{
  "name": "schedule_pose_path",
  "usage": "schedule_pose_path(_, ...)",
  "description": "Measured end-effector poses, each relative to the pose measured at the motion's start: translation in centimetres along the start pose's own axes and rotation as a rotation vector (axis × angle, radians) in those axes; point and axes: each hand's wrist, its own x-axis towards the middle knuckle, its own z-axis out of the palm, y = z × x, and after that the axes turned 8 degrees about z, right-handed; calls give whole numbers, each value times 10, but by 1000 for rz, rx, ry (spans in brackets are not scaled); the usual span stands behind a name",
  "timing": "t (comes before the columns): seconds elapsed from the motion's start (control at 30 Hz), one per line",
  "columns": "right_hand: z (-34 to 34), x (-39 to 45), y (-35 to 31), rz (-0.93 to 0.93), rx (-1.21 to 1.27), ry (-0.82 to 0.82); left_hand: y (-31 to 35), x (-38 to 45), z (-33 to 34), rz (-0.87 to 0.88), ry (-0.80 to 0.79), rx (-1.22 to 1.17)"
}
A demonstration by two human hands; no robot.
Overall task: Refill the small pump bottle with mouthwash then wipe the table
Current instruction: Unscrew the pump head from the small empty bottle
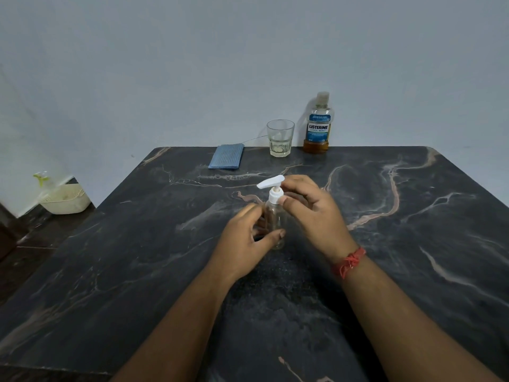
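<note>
Hands grip pump bottle; lower body partly hidden.

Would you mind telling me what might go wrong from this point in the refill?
The small pump bottle is light and looks empty; twisting its white pump cap with the right hand could tip it if the left hand grips loosely. The narrow neck invites spills when pouring from the mouthwash bottle.

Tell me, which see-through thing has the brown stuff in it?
The mouthwash bottle at the back right. Brown liquid sits at its bottom; the glass and the pump bottle look empty.
</note>
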Motion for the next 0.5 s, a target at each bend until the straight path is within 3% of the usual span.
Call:
schedule_pose_path(0.3,5,0,5,6,-107,36,0,0,0,2,2,3)
schedule_pose_path(0.5,4,-2,3,12,-30,-21,0,0,0,-6,12,6)
